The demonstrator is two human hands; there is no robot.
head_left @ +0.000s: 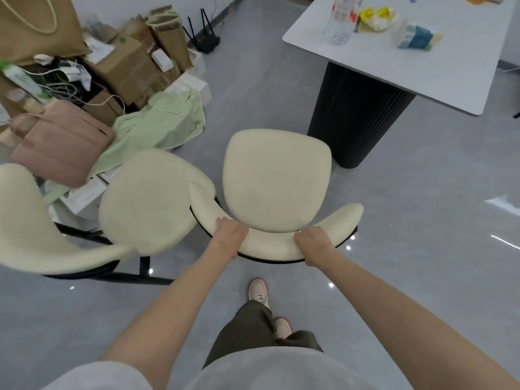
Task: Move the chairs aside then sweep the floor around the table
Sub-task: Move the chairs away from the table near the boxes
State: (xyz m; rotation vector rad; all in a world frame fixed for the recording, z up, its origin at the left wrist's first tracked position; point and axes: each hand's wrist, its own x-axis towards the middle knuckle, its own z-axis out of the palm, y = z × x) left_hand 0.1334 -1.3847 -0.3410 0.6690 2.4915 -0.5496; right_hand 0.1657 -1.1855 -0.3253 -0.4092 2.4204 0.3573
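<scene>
Cream padding fills both grips as the left hand (231, 233) and right hand (314, 242) clasp the curved back of a chair (277, 181) beside its twin (149, 201), clear of the bench (439, 80), likely for sweeping room.

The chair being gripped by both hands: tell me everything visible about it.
The chair has a rounded cream seat in a nubby fabric and a curved cream backrest wrapping behind it, on a thin black frame; its legs are mostly hidden. It stands upright on the grey floor, clear of the table's black ribbed base. The left hand and right hand each grip the backrest's top edge. One backrest tip overlaps a second cream chair; contact is unclear.
</scene>
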